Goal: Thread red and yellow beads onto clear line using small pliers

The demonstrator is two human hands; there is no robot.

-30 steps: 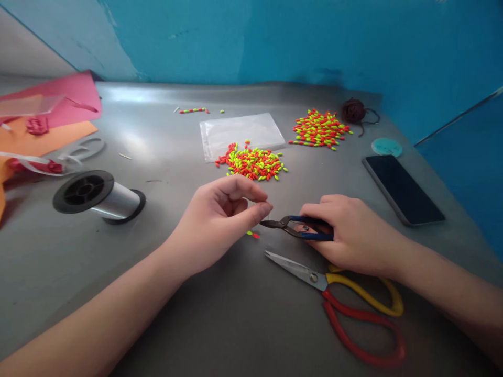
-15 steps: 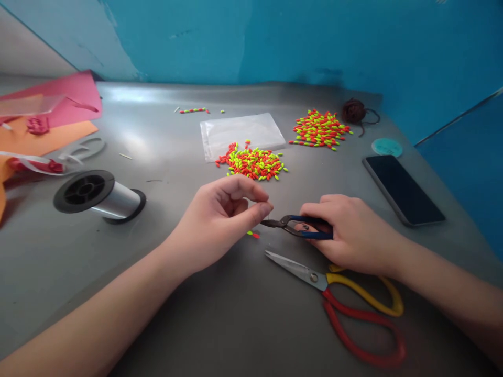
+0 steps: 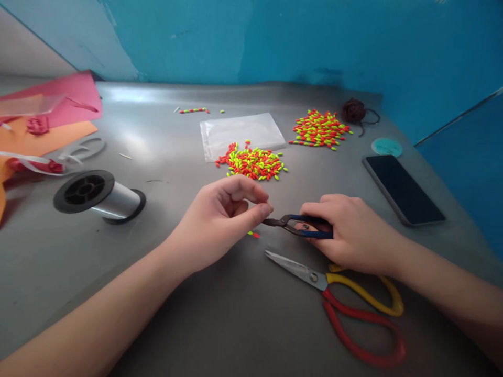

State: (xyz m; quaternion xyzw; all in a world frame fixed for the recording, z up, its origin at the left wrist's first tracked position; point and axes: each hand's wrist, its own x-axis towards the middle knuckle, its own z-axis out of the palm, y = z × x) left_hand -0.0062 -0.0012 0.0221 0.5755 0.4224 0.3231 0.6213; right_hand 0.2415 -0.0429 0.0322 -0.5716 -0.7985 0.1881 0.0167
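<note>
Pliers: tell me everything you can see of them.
The pliers have a dark, metal-looking head with a slim, tapering nose, and two blue handles that stand apart. The right hand grips the handles, partly covering them. The nose points left and ends close by the left hand; whether it touches that hand or holds anything is too small to tell. The pliers lie nearly level across the picture, just beyond the scissors.
</note>
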